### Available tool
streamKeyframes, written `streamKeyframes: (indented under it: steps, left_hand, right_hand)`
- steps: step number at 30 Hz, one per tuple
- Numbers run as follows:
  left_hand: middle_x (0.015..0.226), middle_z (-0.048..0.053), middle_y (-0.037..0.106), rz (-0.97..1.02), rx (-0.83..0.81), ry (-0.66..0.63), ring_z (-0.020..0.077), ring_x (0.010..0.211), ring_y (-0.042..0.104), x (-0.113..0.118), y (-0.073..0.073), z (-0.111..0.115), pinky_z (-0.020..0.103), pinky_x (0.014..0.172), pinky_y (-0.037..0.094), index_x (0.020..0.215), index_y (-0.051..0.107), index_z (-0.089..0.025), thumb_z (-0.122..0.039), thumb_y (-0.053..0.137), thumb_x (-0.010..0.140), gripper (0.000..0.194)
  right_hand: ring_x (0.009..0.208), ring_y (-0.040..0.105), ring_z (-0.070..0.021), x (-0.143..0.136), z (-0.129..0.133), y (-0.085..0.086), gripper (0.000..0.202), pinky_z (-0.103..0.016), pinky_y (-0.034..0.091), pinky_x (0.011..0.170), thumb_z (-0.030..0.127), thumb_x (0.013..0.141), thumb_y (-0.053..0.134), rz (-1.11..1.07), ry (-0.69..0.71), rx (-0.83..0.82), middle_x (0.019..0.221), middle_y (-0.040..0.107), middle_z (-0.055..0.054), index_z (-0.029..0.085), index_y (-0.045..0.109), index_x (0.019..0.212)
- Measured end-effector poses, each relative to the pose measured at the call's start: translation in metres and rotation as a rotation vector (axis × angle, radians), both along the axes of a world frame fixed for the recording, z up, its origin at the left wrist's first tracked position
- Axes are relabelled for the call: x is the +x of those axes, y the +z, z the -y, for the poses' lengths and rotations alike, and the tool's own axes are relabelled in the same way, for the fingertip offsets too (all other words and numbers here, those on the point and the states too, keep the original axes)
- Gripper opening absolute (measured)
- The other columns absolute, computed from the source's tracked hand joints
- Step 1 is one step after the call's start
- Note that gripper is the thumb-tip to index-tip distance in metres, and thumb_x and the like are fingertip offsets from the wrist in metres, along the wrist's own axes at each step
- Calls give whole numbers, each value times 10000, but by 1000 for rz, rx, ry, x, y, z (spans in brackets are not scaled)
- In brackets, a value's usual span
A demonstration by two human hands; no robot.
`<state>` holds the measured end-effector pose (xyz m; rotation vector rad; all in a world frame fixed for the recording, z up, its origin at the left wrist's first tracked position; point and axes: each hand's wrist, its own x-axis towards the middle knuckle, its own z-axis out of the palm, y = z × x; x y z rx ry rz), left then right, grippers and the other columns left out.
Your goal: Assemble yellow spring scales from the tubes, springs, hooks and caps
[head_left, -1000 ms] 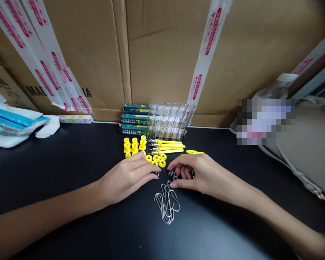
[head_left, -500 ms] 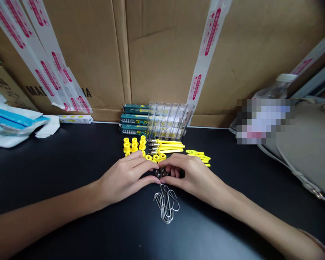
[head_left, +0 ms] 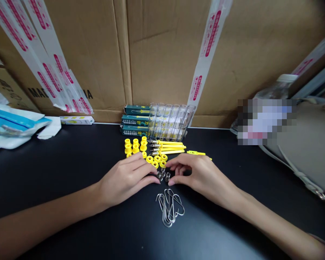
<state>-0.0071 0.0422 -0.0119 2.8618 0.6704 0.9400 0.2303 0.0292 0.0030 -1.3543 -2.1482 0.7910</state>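
Note:
Several small shiny metal pieces, which look like nuts (head_left: 160, 175), sit in a loose cluster on the black table between my hands. My left hand (head_left: 130, 177) curves around their left side, thumb and index finger apart, fingertips close to them. On the other side my right hand (head_left: 196, 171) has its thumb and index finger spread, with one metal piece just by the fingertips. Bent silver wire hooks (head_left: 169, 208) lie in a tangled pile nearer to me. Behind the cluster are several yellow ring caps (head_left: 157, 159) and, to their left, taller yellow caps (head_left: 135, 144) in rows.
Yellow strips with metal springs (head_left: 170, 147) lie behind the caps, and flat yellow pieces (head_left: 196, 153) right of them. Clear tubes (head_left: 172, 122) lean on green boxes (head_left: 135, 120) at the cardboard (head_left: 157, 54). A bottle (head_left: 271, 90) and grey bag (head_left: 306, 133) stand right.
My hands have parted: the right hand has drawn back slightly to the right and its fingers have spread. The metal pieces between them show more plainly.

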Motion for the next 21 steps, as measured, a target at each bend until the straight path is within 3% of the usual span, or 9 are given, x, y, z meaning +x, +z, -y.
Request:
streamKeyframes:
  steps: [6,15,19,21]
  left_hand:
    - [771,1,667,-13,-4,6,155,719,551,0,-3,-1,275,699,441,848,665,-150,-278,703,907,146]
    - [786,9,663,-36,4,59,156,733,573,-1,-4,-1,270,691,455,879,664,-149,-265,643,952,139]
    - [784,2,661,-31,-4,65,148,724,582,-1,-3,-1,262,684,459,875,656,-157,-311,661,940,168]
    - [779,-4,666,-18,2,49,140,715,582,-2,-3,0,261,690,462,856,651,-160,-315,673,932,174]
  right_hand:
    - [699,686,-138,-8,-2,0,256,-248,564,678,172,738,853,1,10,1,844,764,-30,135,766,975]
    - [730,694,-144,-17,-3,1,242,-257,564,709,125,762,827,16,26,41,850,754,-21,157,757,991]
    - [715,649,-169,-4,1,8,389,-300,548,699,219,674,904,40,10,95,841,700,-36,137,739,1016]
    - [714,623,-171,5,8,14,357,-297,529,675,309,694,893,59,32,151,858,672,-35,163,739,981]
